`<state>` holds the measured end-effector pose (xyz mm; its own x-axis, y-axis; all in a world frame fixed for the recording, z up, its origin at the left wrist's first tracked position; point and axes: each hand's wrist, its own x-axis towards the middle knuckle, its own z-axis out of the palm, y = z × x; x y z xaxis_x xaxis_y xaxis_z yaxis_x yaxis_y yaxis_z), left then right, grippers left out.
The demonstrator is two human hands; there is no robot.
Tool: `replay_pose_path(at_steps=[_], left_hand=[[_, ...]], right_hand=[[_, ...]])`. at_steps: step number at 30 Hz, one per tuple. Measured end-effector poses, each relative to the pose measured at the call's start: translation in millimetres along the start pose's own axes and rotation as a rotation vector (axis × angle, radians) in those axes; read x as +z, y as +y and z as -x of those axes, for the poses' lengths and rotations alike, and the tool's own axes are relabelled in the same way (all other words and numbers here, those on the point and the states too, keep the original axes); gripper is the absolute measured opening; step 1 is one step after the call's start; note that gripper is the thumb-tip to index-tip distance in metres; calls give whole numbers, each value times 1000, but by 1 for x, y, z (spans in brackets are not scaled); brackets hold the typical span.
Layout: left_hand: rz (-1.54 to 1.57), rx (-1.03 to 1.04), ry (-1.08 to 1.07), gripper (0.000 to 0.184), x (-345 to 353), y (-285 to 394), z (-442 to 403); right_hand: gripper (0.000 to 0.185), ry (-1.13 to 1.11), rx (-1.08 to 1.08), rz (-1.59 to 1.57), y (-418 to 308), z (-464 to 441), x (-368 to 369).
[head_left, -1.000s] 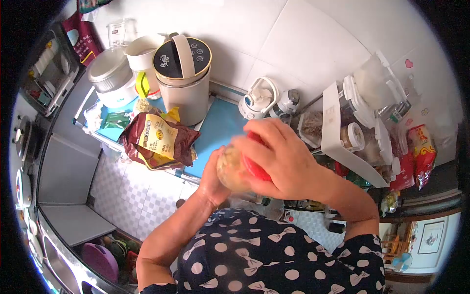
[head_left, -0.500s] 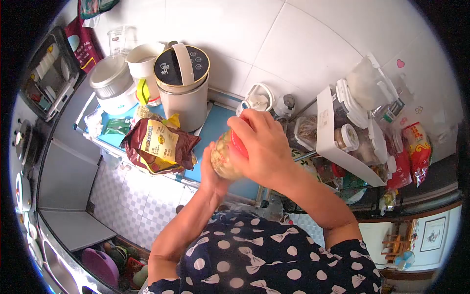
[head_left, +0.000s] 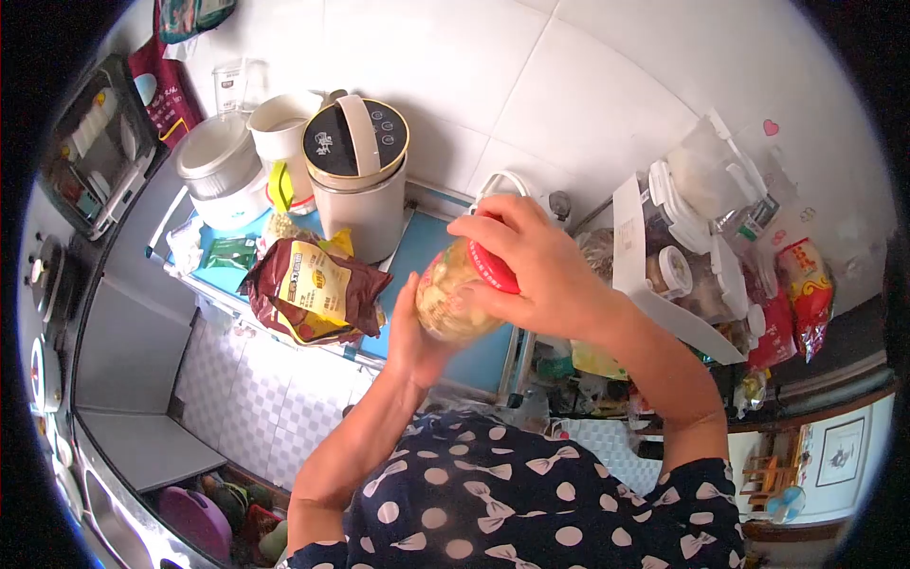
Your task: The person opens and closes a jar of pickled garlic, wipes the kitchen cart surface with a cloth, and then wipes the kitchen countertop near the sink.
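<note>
A clear jar (head_left: 451, 302) with pale, yellowish contents is held tilted in front of my chest, its red lid (head_left: 493, 268) facing right. My left hand (head_left: 417, 339) is wrapped round the jar's left and lower side. My right hand (head_left: 531, 261) grips the lid from above and the right, its fingers curled over the top. The jar hangs over the blue surface (head_left: 409, 248). A maroon and yellow bag (head_left: 318, 292) stands left of my left hand, partly open at its top.
A cream appliance with a black top (head_left: 358, 204), a white jug (head_left: 282, 142) and a lidded pot (head_left: 220, 156) stand behind the bag. At the right, a white rack (head_left: 637, 275) holds containers, with red packets (head_left: 806, 294) beside it.
The jar moved left and then slightly right, with both hands staying on it. My right hand has shifted its grip round the red lid, and the view has turned slightly.
</note>
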<state>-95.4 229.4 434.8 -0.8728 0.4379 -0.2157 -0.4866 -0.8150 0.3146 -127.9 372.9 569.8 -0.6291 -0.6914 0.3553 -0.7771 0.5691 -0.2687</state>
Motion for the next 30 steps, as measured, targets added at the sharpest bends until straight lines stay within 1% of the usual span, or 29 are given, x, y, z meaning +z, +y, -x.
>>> replay_pose_path(at_steps=[1, 3, 6, 9, 10, 13, 15, 18, 19, 21, 25, 30], left_hand=[[23, 7, -35, 61, 2, 1, 1], [68, 25, -110, 65, 8, 7, 4], [71, -95, -201, 68, 22, 20, 13], [107, -208, -214, 69, 20, 27, 13], [104, -200, -192, 69, 23, 29, 13], [89, -162, -125, 65, 35, 29, 13], [57, -112, -71, 63, 41, 31, 15], [52, -71, -70, 61, 41, 32, 14], [26, -48, -37, 61, 42, 32, 15], [-27, -3, 25, 60, 45, 34, 17], [-16, 13, 53, 58, 42, 33, 16], [-6, 33, 59, 55, 37, 35, 15]], right_hand=[[52, 28, -31, -24, 0, -1, -4], [52, 12, -71, -23, -6, -7, -19], [53, -33, -152, -38, -4, -14, -35], [57, -107, -238, -65, -1, -17, -46], [59, -132, -261, -77, 0, -18, -47], [62, -97, -228, -154, 0, -21, -51], [60, -92, -203, -133, -9, -21, -57], [55, -27, -165, -27, -13, -22, -51], [53, 3, -148, 23, -13, -22, -46], [47, 45, -125, 28, -12, -23, -39], [38, 126, -60, 32, -17, -30, -28], [36, 217, -22, 80, -24, -30, -14]])
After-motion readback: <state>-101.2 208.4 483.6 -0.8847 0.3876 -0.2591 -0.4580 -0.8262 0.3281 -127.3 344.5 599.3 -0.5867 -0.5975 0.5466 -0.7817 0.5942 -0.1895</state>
